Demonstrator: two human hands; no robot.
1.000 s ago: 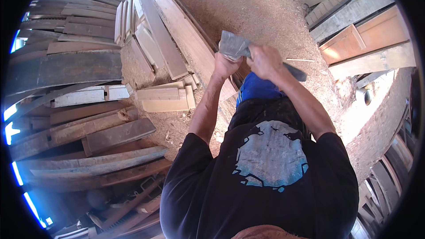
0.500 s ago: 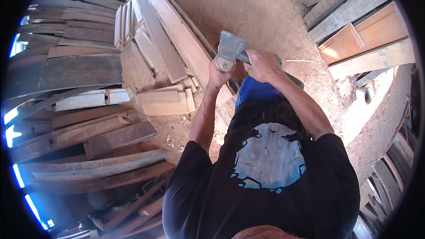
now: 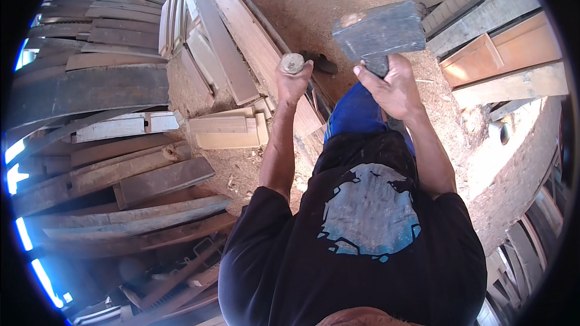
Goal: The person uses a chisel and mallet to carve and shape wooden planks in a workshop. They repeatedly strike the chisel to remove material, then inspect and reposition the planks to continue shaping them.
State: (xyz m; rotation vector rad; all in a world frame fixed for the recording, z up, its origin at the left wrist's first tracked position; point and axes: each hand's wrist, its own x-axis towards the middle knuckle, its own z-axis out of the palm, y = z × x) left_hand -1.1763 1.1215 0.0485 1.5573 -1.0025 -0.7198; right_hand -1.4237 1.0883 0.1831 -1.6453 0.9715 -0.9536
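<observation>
My left hand is wrapped round an upright tool with a round wooden handle end. The tool's lower part is hidden below my fist. To the right, my right hand grips the short dark handle of a mallet, with my thumb along it. The mallet's head is a blocky, worn, dark grey piece, raised clear of the wooden handle end. Beneath my hands runs a long reddish-brown plank, partly hidden by my left hand.
Several short light boards lie on the sawdust-strewn ground at the left. Stacked planks fill the far left side. More boards and an orange-brown panel lie at the right. A dark sandal shows between my hands.
The mallet has lifted off the wooden handle end and swung up and to the right with my right hand. My left hand still grips the tool and has shifted slightly left.
</observation>
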